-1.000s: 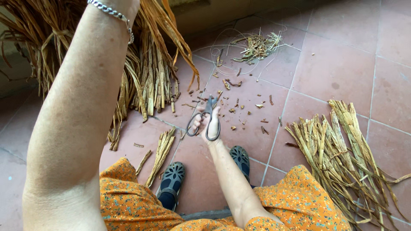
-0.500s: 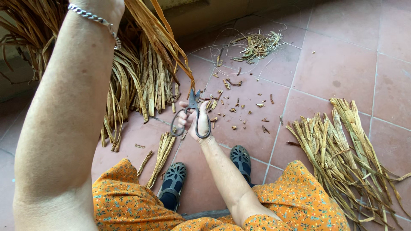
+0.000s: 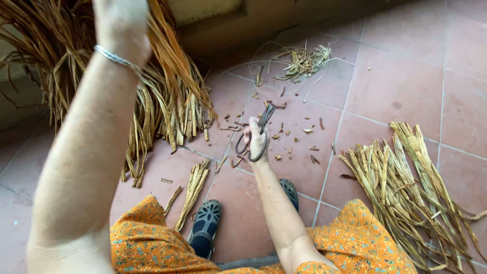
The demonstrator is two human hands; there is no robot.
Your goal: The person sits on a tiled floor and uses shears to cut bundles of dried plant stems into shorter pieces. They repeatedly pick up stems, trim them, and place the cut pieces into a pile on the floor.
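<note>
Scissors (image 3: pixel 256 133) with dark metal blades and looped handles sit in the right hand (image 3: pixel 256 141), fingers threaded through the loops and curled around them; the blades point up and away, slightly parted, over the tiled floor (image 3: pixel 406 76). Around the tips lie small brown cuttings (image 3: pixel 304 139). The left hand (image 3: pixel 124 25) is raised high, fingers closed around the top of a hanging bundle of dried leaf strips (image 3: pixel 167 96), long, tan and ragged at the lower ends; a silver bracelet (image 3: pixel 115 58) circles that wrist. Beyond, a short cut bunch (image 3: pixel 193 190) lies by a dark sandal (image 3: pixel 205 226), a larger sheaf (image 3: pixel 411 198) rests at right, and a scrap pile (image 3: pixel 304 61) sits farther off.
</note>
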